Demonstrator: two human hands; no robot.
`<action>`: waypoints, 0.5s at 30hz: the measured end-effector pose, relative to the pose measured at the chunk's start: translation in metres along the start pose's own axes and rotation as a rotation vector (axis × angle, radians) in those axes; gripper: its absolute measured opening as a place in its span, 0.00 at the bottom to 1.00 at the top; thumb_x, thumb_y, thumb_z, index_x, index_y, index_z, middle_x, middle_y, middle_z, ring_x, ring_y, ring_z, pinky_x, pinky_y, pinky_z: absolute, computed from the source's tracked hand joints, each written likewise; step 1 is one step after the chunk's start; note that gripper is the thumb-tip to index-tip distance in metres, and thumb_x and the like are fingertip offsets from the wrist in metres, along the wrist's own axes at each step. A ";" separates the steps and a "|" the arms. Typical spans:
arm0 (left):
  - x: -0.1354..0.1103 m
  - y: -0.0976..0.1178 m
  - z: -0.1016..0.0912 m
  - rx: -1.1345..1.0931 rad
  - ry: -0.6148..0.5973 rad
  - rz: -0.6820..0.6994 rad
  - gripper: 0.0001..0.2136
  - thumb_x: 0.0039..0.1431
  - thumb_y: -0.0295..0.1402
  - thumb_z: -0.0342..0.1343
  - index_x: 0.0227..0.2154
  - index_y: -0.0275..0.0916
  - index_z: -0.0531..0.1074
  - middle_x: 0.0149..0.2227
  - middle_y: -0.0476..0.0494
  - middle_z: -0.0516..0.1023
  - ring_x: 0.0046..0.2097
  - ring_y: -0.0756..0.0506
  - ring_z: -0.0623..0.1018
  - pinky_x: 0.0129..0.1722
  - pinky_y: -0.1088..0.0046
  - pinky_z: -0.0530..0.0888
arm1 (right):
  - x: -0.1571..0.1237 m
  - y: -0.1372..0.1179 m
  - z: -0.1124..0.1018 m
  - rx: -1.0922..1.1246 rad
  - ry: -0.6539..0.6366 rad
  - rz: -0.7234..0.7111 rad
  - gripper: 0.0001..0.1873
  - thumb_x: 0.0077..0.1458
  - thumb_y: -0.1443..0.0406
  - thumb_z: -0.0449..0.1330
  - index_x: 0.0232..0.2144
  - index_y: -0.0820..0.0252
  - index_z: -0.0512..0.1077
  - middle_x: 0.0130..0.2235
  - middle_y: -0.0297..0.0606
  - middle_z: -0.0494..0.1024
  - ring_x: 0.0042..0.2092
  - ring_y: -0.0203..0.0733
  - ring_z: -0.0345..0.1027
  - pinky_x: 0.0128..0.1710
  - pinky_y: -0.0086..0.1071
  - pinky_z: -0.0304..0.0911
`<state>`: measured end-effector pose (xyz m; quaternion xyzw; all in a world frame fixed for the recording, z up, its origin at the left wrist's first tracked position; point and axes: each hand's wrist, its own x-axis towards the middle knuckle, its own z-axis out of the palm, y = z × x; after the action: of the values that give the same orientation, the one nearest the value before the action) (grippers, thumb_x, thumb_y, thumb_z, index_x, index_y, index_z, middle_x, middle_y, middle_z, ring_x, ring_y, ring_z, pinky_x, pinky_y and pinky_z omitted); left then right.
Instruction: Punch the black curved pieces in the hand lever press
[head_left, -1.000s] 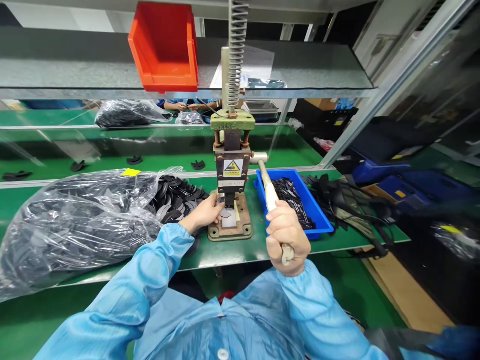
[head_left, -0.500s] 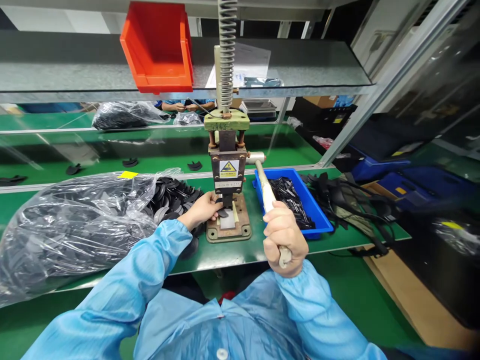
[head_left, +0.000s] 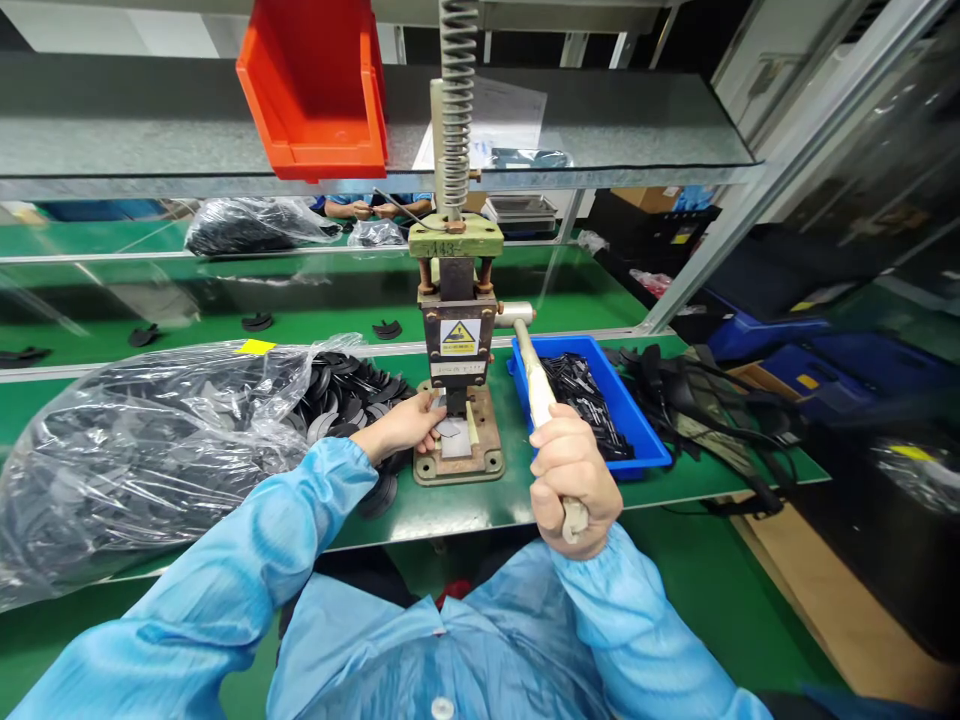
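My left hand (head_left: 407, 424) is at the left side of a hand press (head_left: 459, 330), its fingers closed on a small curved plastic piece (head_left: 439, 402) under the press head. The piece is partly hidden by my fingers and the head. Below it, a pale metal plate (head_left: 456, 446) lies on the press base (head_left: 491, 440). My right hand (head_left: 576, 480) is wrapped around the lever (head_left: 538, 385), which slants down from the press's right side towards me. More dark curved pieces (head_left: 346, 390) spill from a clear plastic bag (head_left: 157, 460) beside my left hand.
A blue tray (head_left: 646, 445) of thin black parts stands right of the press, with black straps (head_left: 697, 400) beyond it. An orange bin (head_left: 322, 155) sits on the shelf above. Several loose curved pieces (head_left: 257, 322) lie behind the bag. A co-worker's hands (head_left: 375, 210) show at the back.
The curved piece in my left fingers has tilted and now shows a lighter grey face. My right hand stays on the lever, which has hardly moved. The view has shifted slightly.
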<state>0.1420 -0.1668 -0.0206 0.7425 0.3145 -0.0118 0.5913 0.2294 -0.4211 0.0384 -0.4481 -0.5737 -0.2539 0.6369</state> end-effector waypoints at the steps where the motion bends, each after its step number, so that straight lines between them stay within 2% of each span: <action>1: 0.000 0.002 0.001 0.023 -0.001 -0.009 0.13 0.76 0.36 0.56 0.57 0.37 0.67 0.23 0.50 0.77 0.21 0.47 0.78 0.19 0.77 0.71 | 0.000 0.000 0.000 0.004 0.000 -0.001 0.07 0.61 0.66 0.64 0.31 0.54 0.70 0.32 0.32 0.76 0.43 0.45 0.76 0.64 0.62 0.69; 3: 0.002 0.005 0.001 0.065 0.007 0.005 0.17 0.77 0.36 0.55 0.62 0.36 0.66 0.23 0.50 0.77 0.20 0.47 0.77 0.19 0.77 0.70 | 0.000 0.000 0.000 0.012 -0.001 -0.001 0.07 0.61 0.66 0.63 0.30 0.55 0.70 0.32 0.32 0.76 0.43 0.44 0.76 0.64 0.62 0.69; 7: 0.008 0.006 0.000 0.112 0.038 0.066 0.18 0.74 0.36 0.59 0.61 0.35 0.70 0.23 0.52 0.74 0.19 0.51 0.72 0.19 0.79 0.65 | 0.001 -0.002 0.001 0.005 0.004 0.006 0.07 0.61 0.66 0.63 0.31 0.55 0.70 0.32 0.32 0.76 0.43 0.44 0.76 0.63 0.62 0.69; 10: 0.012 0.004 0.002 0.135 0.055 0.061 0.19 0.73 0.36 0.59 0.62 0.36 0.71 0.25 0.50 0.75 0.21 0.51 0.73 0.21 0.79 0.66 | 0.000 -0.003 0.002 -0.010 0.022 0.019 0.07 0.62 0.66 0.63 0.30 0.54 0.70 0.31 0.31 0.75 0.42 0.44 0.76 0.62 0.63 0.70; 12: 0.013 0.003 0.005 0.183 0.101 0.082 0.20 0.73 0.38 0.59 0.62 0.37 0.72 0.28 0.47 0.79 0.24 0.49 0.76 0.25 0.77 0.70 | 0.000 -0.003 0.003 -0.020 0.031 0.023 0.08 0.62 0.65 0.63 0.30 0.54 0.70 0.30 0.31 0.75 0.41 0.44 0.76 0.62 0.63 0.71; 15: 0.011 0.003 0.010 0.287 0.186 0.152 0.19 0.73 0.41 0.58 0.61 0.39 0.74 0.39 0.39 0.86 0.35 0.43 0.83 0.38 0.70 0.78 | 0.000 -0.002 0.005 -0.030 0.055 0.019 0.09 0.61 0.66 0.63 0.29 0.53 0.69 0.30 0.30 0.75 0.40 0.44 0.76 0.60 0.62 0.72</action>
<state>0.1553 -0.1706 -0.0254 0.8387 0.3060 0.0570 0.4468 0.2253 -0.4182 0.0391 -0.4560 -0.5478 -0.2688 0.6479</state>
